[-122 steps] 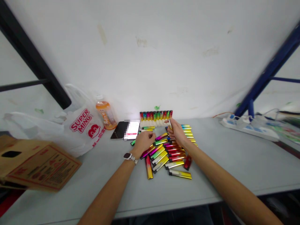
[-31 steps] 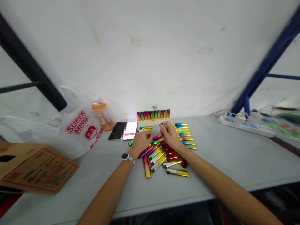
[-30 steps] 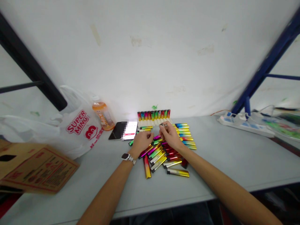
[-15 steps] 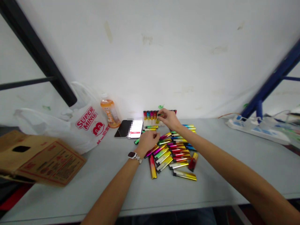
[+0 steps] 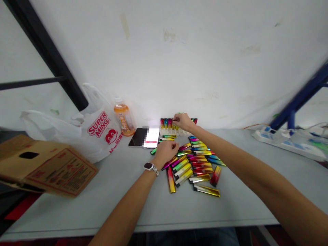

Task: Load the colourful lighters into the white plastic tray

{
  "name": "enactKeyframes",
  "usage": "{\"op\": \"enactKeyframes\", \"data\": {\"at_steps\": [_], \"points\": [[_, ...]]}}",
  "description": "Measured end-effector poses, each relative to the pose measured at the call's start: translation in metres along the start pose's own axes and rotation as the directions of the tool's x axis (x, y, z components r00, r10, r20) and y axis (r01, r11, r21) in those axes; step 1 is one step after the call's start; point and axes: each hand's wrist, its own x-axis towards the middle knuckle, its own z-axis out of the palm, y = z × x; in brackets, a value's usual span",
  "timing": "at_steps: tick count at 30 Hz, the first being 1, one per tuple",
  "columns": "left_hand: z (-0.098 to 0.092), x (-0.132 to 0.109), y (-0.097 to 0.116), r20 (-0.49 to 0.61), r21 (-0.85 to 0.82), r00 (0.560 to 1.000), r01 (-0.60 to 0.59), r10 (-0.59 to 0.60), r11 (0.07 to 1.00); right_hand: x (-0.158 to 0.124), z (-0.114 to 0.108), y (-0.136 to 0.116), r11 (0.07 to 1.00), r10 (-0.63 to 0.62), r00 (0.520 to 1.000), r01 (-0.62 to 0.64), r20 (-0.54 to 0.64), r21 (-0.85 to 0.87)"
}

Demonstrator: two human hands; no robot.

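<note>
Several shiny coloured lighters (image 5: 202, 165) lie in a loose pile on the grey table (image 5: 143, 212). Behind them, against the wall, a pale rack (image 5: 166, 131) holds a row of upright lighters (image 5: 166, 123). My right hand (image 5: 183, 122) is over the rack, its fingers pinched at a lighter standing in the row. Curled at the left edge of the pile is my left hand (image 5: 166, 151), with its fingertips together; what it holds, if anything, is too small to tell.
A tablet (image 5: 138, 137) lies left of the rack, beside an orange bottle (image 5: 124, 118). Farther left are a white plastic bag (image 5: 89, 136) and a cardboard box (image 5: 61, 171). A white power strip (image 5: 289, 141) lies at the right.
My right hand has lowered the lighter into the row, and its fingers are now at the top of it. My left hand stays beside the pile. The whole view has shifted slightly.
</note>
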Motion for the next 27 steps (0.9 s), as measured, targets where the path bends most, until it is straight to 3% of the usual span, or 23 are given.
{"op": "enactKeyframes", "data": {"at_steps": [8, 13, 19, 24, 27], "points": [[-0.005, -0.002, 0.004, 0.033, -0.044, 0.999, 0.034, -0.032, 0.998, 0.001, -0.003, -0.004, 1.000, 0.014, 0.998, -0.012, 0.061, -0.023], [-0.007, -0.003, 0.003, 0.034, -0.047, 0.999, 0.003, -0.002, 0.999, -0.008, -0.008, -0.011, 0.972, -0.022, 0.998, 0.035, 0.058, -0.233], [-0.010, -0.013, -0.010, 0.014, -0.028, 0.999, -0.039, 0.040, 0.999, -0.023, -0.006, -0.015, 0.902, 0.007, 0.990, 0.054, 0.141, -0.429], [-0.009, -0.018, -0.015, -0.021, -0.065, 1.000, -0.008, 0.006, 0.998, -0.033, -0.001, -0.021, 0.892, -0.020, 0.992, 0.074, 0.124, -0.445], [-0.006, -0.017, -0.013, -0.043, -0.060, 0.999, -0.016, 0.014, 0.998, -0.038, 0.002, -0.026, 0.910, -0.095, 0.970, 0.177, 0.226, -0.376]]}}
